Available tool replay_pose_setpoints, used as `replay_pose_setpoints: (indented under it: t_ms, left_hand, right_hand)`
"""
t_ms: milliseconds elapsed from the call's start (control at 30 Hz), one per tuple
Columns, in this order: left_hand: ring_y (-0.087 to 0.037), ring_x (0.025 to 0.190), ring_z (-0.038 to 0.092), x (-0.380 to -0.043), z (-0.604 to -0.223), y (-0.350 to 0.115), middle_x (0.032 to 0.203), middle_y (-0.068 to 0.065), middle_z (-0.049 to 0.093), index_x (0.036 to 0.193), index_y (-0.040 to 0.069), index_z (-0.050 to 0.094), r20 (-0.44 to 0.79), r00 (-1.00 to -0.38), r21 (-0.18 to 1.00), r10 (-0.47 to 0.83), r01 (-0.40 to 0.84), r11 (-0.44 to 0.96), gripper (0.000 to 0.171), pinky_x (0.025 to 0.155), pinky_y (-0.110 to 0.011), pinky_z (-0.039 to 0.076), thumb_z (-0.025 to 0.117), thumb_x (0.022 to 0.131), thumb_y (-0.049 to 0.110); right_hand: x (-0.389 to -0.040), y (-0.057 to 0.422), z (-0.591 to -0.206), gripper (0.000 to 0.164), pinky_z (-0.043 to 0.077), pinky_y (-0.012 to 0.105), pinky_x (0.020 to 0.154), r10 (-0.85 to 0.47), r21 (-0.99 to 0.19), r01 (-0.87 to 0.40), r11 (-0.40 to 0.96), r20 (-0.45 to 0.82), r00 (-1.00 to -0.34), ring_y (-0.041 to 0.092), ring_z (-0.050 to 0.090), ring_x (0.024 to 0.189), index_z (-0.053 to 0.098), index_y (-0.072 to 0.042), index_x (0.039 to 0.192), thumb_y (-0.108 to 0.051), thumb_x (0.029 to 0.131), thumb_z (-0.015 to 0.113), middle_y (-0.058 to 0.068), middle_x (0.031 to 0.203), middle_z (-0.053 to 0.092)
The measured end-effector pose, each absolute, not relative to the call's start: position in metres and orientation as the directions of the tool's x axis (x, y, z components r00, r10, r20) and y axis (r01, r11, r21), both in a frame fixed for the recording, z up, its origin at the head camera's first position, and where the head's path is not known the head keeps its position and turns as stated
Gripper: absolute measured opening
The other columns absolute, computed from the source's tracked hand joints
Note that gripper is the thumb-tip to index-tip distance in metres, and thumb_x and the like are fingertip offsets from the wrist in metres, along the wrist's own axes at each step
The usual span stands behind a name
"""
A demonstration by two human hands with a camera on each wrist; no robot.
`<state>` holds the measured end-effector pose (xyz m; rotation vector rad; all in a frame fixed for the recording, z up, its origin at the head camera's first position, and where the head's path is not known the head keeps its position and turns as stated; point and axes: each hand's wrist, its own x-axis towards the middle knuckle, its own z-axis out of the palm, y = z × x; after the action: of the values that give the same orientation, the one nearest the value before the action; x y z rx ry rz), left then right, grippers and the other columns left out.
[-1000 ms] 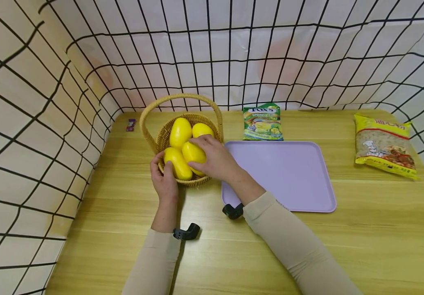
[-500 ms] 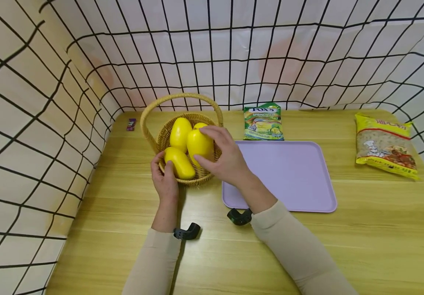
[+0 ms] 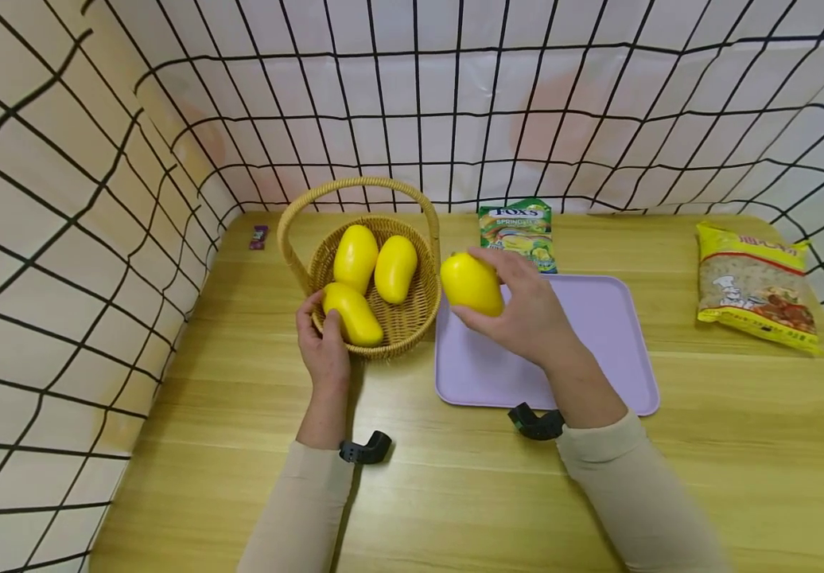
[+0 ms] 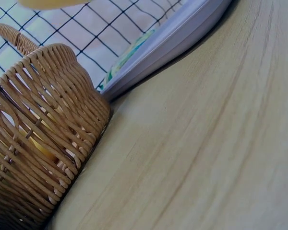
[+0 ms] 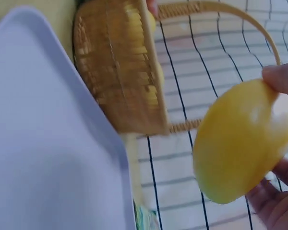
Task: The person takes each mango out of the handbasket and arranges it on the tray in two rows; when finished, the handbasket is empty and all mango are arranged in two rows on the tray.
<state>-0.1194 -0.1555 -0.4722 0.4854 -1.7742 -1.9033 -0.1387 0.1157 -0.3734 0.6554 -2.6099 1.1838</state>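
Observation:
My right hand [image 3: 526, 314] grips a yellow mango [image 3: 471, 284] between thumb and fingers, above the left part of the lilac tray [image 3: 616, 342]. The right wrist view shows the same mango [image 5: 240, 143] raised higher than the tray. My left hand [image 3: 324, 350] holds the front left rim of a wicker basket [image 3: 412, 338], its thumb over the edge against a mango [image 3: 355, 316] inside. Two more mangoes lie deeper in the basket, one at the back [image 3: 356, 259] and one on the right [image 3: 396, 269]. In the left wrist view the basket's woven side [image 4: 53, 115] shows, but no hand.
Behind the tray lies a green FOX'S candy bag [image 3: 519, 231]. A yellow food packet [image 3: 755, 286] lies at the right, and a small purple wrapped sweet [image 3: 258, 237] left of the basket. Black wire mesh [image 3: 419, 119] borders the table at the back and sides.
My right hand has lifted one mango out of the basket and carried it right, over the tray. The left hand has stayed at the basket's rim.

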Motion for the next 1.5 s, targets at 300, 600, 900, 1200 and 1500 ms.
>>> replay_pose_setpoints:
  t_ms: [300, 600, 900, 1200, 1500]
  left_hand:
    - [-0.016, 0.144, 0.039, -0.119, -0.47, -0.155, 0.147, -0.007, 0.052, 0.132, 0.007, 0.057, 0.069, -0.818, 0.994, -0.572, 0.104, -0.029, 0.036, 0.12, -0.036, 0.031, 0.053, 0.097, 0.011]
    - [-0.017, 0.142, 0.041, -0.121, -0.47, -0.155, 0.145, -0.008, 0.053, 0.132, 0.005, 0.057, 0.076, -0.809, 0.992, -0.584, 0.118, -0.035, 0.036, 0.119, -0.034, 0.031, 0.053, 0.096, 0.009]
    - [-0.017, 0.141, 0.042, -0.122, -0.471, -0.156, 0.143, -0.009, 0.054, 0.132, 0.003, 0.056, 0.09, -0.813, 0.99, -0.575, 0.136, -0.038, 0.036, 0.115, -0.034, 0.035, 0.053, 0.096, 0.008]
    - [-0.017, 0.141, 0.042, -0.121, -0.473, -0.156, 0.142, -0.009, 0.055, 0.131, 0.003, 0.056, 0.098, -0.814, 0.99, -0.573, 0.141, -0.03, 0.036, 0.119, -0.036, 0.031, 0.053, 0.096, 0.008]
    - [-0.025, 0.145, 0.038, -0.113, -0.449, -0.149, 0.146, -0.018, 0.05, 0.135, -0.005, 0.051, 0.081, -0.825, 0.991, -0.559, 0.128, -0.046, 0.038, 0.121, -0.039, 0.028, 0.05, 0.098, 0.003]
  right_hand:
    - [-0.151, 0.138, -0.386, 0.071, 0.051, 0.051, 0.089, -0.147, -0.733, -0.187, 0.654, 0.119, -0.982, 0.035, 0.054, 0.111, 0.05, -0.03, 0.152, -0.041, 0.088, 0.078, 0.017, 0.136, 0.052]
    - [-0.171, 0.114, -0.417, 0.074, 0.047, 0.05, 0.086, -0.043, -0.718, 0.009, 0.696, -0.053, -0.998, 0.036, 0.052, 0.11, 0.043, -0.026, 0.156, -0.058, 0.093, 0.064, 0.02, 0.139, 0.053]
    - [-0.183, 0.087, -0.43, 0.067, 0.042, 0.061, 0.107, -0.045, -0.717, 0.023, 0.697, -0.075, -0.996, 0.042, 0.05, 0.131, 0.043, -0.021, 0.156, -0.056, 0.1, 0.053, 0.021, 0.151, 0.048]
    - [-0.188, 0.078, -0.434, 0.06, 0.044, 0.06, 0.105, -0.017, -0.686, 0.03, 0.727, -0.061, -0.998, 0.043, 0.054, 0.126, 0.046, -0.02, 0.153, -0.051, 0.102, 0.049, 0.022, 0.146, 0.052]
    - [-0.194, 0.077, -0.439, 0.063, 0.048, 0.055, 0.093, -0.004, -0.662, 0.026, 0.749, -0.044, -0.999, 0.041, 0.058, 0.111, 0.047, -0.021, 0.153, -0.056, 0.1, 0.049, 0.023, 0.139, 0.054]
